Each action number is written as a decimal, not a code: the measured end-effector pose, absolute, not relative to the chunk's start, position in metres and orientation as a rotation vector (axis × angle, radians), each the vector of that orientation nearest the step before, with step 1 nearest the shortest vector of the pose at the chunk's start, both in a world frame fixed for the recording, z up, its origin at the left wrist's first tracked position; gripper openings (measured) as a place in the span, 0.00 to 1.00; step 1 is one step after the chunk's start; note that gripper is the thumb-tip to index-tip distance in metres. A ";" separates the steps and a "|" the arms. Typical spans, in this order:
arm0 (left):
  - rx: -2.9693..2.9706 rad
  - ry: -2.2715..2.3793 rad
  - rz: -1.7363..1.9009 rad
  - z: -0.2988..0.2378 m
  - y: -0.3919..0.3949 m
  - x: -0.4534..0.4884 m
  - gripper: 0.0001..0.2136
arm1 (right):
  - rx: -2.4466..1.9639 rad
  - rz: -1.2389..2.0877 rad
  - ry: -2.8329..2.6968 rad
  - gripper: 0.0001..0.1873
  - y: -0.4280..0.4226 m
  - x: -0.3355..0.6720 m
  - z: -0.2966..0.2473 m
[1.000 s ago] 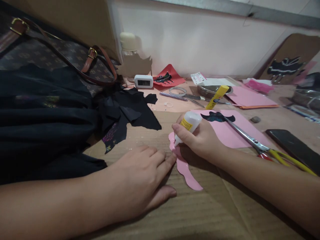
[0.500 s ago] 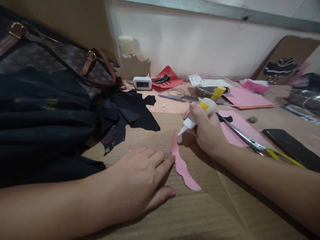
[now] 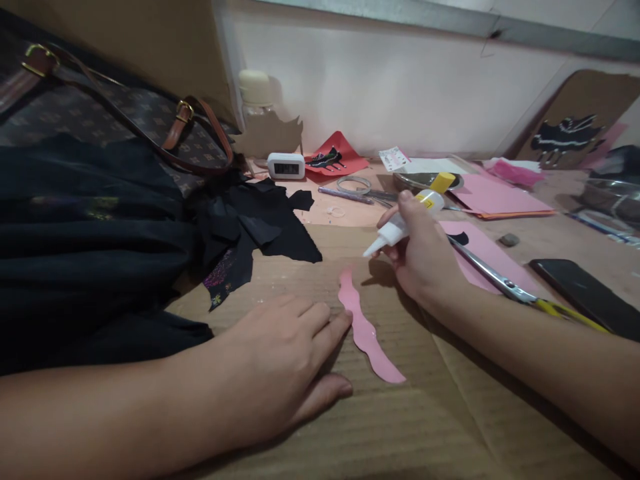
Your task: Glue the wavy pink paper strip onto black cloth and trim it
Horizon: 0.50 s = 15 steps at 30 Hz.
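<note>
A wavy strip of pink paper (image 3: 366, 331) lies on the corrugated cardboard (image 3: 400, 427). My left hand (image 3: 295, 360) rests flat beside it, fingers stretched out, with the index fingertip on the strip's left edge. In my right hand (image 3: 430, 260) is a white glue bottle (image 3: 395, 230) with a yellow label and a pointed nozzle. The nozzle tip points down and left, above the cardboard just right of the strip's far end, apart from the paper. A shiny wet-looking spot shows on the strip's right edge.
Black fabric scraps (image 3: 265, 227) lie left, before a brown handbag (image 3: 140, 127). Right of my right hand are scissors (image 3: 495, 277) with yellow handles, a pink sheet (image 3: 480, 250) and a phone (image 3: 585, 293). Behind stand a small digital clock (image 3: 286, 166) and a metal bowl (image 3: 410, 181).
The glue bottle's nozzle has lifted off the far end of the pink strip and moved slightly right and up with my right hand. My left hand stays in place.
</note>
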<state>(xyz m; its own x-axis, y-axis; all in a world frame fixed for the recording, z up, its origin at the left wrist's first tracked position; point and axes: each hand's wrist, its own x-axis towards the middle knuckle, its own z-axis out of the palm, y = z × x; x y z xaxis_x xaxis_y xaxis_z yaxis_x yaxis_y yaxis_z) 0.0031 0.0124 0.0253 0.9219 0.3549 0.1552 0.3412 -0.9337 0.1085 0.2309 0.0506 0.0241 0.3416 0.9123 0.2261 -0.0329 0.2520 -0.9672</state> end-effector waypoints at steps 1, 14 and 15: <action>2.999 0.550 0.264 0.025 0.012 0.003 0.25 | -1.118 0.818 -0.963 0.22 0.053 0.232 0.024; 3.046 0.539 0.257 0.026 0.013 0.004 0.26 | -1.253 0.875 -1.450 0.20 0.032 0.222 0.023; 3.056 0.539 0.263 0.026 0.013 0.004 0.27 | -1.269 0.864 -1.514 0.20 0.030 0.221 0.024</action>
